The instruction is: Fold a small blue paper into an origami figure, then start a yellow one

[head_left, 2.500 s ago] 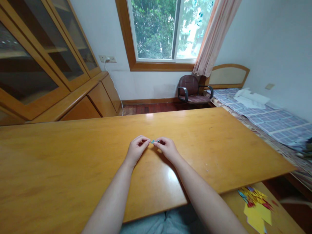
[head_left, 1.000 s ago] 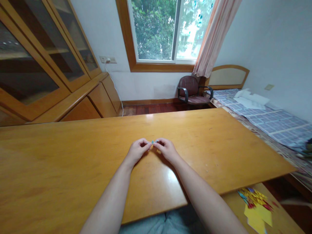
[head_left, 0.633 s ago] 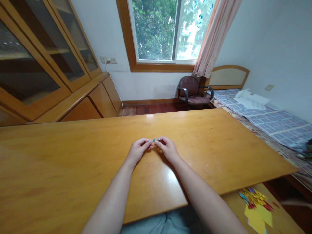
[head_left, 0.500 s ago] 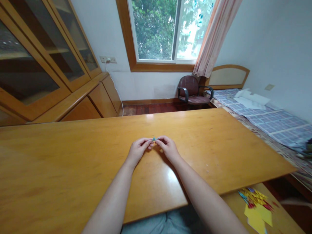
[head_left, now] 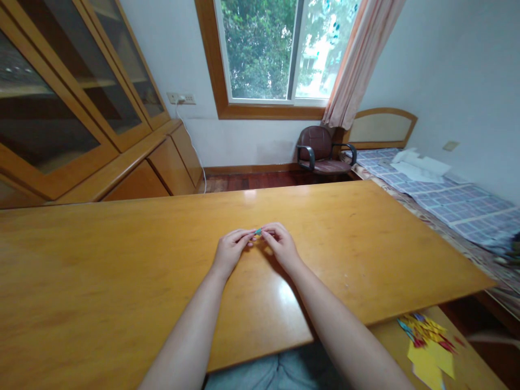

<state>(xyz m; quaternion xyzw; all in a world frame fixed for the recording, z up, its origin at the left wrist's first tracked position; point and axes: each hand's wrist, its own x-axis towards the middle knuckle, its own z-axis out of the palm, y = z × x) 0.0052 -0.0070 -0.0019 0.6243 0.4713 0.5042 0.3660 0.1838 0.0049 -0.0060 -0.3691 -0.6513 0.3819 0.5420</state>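
Note:
Above the middle of the table (head_left: 134,271), a small teal piece of folded paper (head_left: 258,232) is pinched between my two hands. My left hand (head_left: 233,249) grips its left end with thumb and fingertips. On the other end, the thumb and fingers of my right hand (head_left: 280,242) are closed. Most of the paper is covered by my fingertips, so its exact shape is hard to make out.
Lower at the right, a second surface (head_left: 390,346) holds yellow paper sheets (head_left: 433,360) and a pile of small folded yellow, red and blue pieces (head_left: 424,327). A chair (head_left: 319,151) and a bed (head_left: 459,200) stand beyond the table; a glass-fronted cabinet (head_left: 109,143) is at left.
My right hand has tipped slightly up and inward over the teal paper, which now shows lower and flatter between the fingertips. My left hand has barely moved.

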